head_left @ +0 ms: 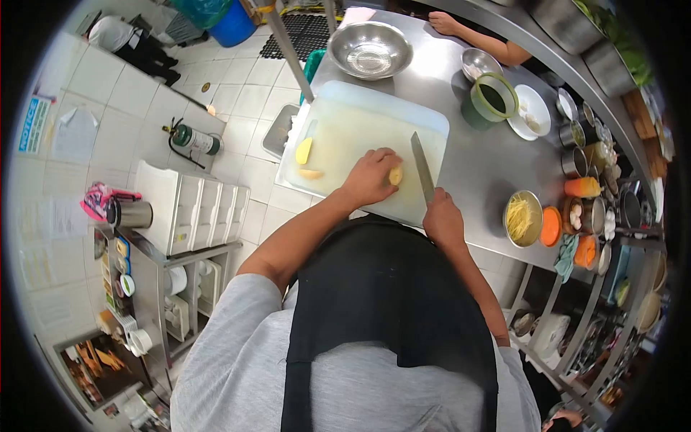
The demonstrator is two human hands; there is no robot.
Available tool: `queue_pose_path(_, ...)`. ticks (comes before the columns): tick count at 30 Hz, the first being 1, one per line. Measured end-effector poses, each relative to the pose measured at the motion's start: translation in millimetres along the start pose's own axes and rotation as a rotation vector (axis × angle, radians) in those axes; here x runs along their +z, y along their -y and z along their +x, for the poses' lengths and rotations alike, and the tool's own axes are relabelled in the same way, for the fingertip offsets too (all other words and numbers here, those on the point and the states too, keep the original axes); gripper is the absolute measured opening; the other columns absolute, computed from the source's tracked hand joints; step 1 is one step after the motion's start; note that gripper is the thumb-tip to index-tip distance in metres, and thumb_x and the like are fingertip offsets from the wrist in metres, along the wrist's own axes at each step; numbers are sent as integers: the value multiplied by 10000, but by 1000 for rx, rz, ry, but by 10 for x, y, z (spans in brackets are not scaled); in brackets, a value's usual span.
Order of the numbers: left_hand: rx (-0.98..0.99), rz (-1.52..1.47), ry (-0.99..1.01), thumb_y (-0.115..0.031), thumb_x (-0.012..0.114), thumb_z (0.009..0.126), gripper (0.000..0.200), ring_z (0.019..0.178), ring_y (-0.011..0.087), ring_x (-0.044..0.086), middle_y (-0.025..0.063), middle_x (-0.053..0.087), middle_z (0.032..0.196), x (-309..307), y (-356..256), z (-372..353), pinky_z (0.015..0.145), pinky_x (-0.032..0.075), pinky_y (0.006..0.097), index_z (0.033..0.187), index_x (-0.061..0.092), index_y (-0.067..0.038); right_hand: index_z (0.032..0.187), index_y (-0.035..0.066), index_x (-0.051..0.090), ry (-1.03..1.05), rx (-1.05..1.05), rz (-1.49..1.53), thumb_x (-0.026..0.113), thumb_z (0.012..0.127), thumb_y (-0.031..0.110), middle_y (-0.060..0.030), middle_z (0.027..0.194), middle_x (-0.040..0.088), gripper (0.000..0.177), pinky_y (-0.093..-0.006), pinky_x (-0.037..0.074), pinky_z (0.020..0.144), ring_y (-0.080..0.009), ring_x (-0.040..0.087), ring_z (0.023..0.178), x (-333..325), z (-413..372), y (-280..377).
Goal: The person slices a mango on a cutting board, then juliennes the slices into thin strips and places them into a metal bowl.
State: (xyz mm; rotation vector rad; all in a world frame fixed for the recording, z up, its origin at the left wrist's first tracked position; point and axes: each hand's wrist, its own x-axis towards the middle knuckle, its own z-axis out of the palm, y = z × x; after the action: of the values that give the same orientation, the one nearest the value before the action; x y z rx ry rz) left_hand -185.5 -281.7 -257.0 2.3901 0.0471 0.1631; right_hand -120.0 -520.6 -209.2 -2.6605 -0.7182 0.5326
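Note:
On the white cutting board (360, 115), my left hand (371, 177) is closed around a pale yellow piece of produce (395, 175), whose kind I cannot make out. My right hand (443, 217) grips the handle of a kitchen knife (421, 164). The blade points away from me, just right of the held piece and apart from it. Toward the board's left edge lie a bright yellow wedge (304, 151) and a smaller, paler piece (311, 174).
Beyond the board stands a large metal bowl (370, 50). To the right are a green container (491, 99), a white bowl (530, 114) and a bowl of yellow strips (521, 219). Another person's arm (479, 37) rests across the table. Shelving (651, 173) borders the right side.

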Motion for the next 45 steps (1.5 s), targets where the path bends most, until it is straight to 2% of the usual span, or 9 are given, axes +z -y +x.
queue_pose_path(4, -240, 199, 114, -416, 965, 700, 747, 1276, 397, 611, 183, 661, 1352, 33, -178, 78, 1050, 516, 514, 1290, 687, -51, 1321, 8, 610, -12, -108, -62, 522, 1037, 119, -312, 1247, 684, 317, -625, 541, 965, -538, 680, 1140, 172, 115, -222)
queue_pose_path(8, -33, 15, -209, -373, 984, 626, 847, 1254, 397, 608, 175, 656, 1298, 421, 35, 10, 1050, 502, 555, 1351, 670, -67, 1390, 15, 606, 67, -28, 113, 530, 1055, 152, -301, 1308, 686, 370, -600, 494, 1029, -542, 631, 1244, -102, 107, 9)
queue_pose_path(11, -11, 76, -126, -357, 944, 636, 801, 1205, 399, 598, 172, 626, 1227, 453, 60, 18, 955, 514, 527, 1341, 672, -91, 1388, -14, 581, 49, -76, -21, 577, 999, 46, -326, 1290, 681, 394, -595, 489, 1037, -558, 613, 1257, 51, 198, -218)
queue_pose_path(23, -239, 191, -59, -491, 913, 727, 621, 1215, 376, 643, 167, 705, 1212, 409, -113, 76, 996, 523, 494, 1154, 777, -61, 1544, -91, 492, 74, -160, -92, 588, 1044, 62, -377, 1473, 593, 531, -534, 470, 1138, -518, 563, 1399, 84, 323, -304)
queue_pose_path(26, -102, 155, -62, -456, 901, 746, 593, 1214, 388, 653, 169, 712, 1184, 537, 24, 98, 988, 540, 509, 1149, 769, -41, 1549, -98, 486, 46, -141, -130, 587, 1055, 68, -374, 1489, 585, 531, -531, 466, 1145, -514, 553, 1414, 127, 401, -429)
queue_pose_path(32, -296, 92, 61, -400, 913, 725, 610, 1110, 454, 708, 202, 706, 1152, 522, -7, 198, 929, 581, 540, 1192, 745, -46, 1559, -111, 475, -5, -83, -209, 584, 1075, 82, -369, 1521, 570, 531, -526, 459, 1159, -507, 534, 1445, 408, 462, -920)
queue_pose_path(35, -361, 16, 74, -368, 942, 724, 698, 1081, 453, 730, 229, 685, 1209, 250, -193, 86, 920, 578, 539, 1282, 689, -33, 1558, -104, 482, -1, -45, -152, 591, 1067, 75, -371, 1516, 572, 533, -525, 462, 1155, -513, 544, 1427, 64, 122, -279)
queue_pose_path(42, -56, 61, 105, -153, 795, 803, 742, 1205, 443, 703, 247, 597, 1426, 171, -106, -4, 993, 577, 540, 1518, 616, -241, 1478, -52, 576, 111, -77, -238, 608, 1020, 114, -349, 1350, 668, 489, -546, 491, 1090, -540, 619, 1284, 101, 370, -454)
queue_pose_path(45, 39, 86, 139, -68, 750, 828, 670, 1344, 431, 651, 247, 617, 1499, 217, 76, 48, 1061, 569, 536, 1471, 679, -243, 1410, 0, 629, 36, -157, 92, 506, 1065, 184, -317, 1307, 694, 409, -578, 503, 1057, -533, 650, 1230, 143, 304, -295)
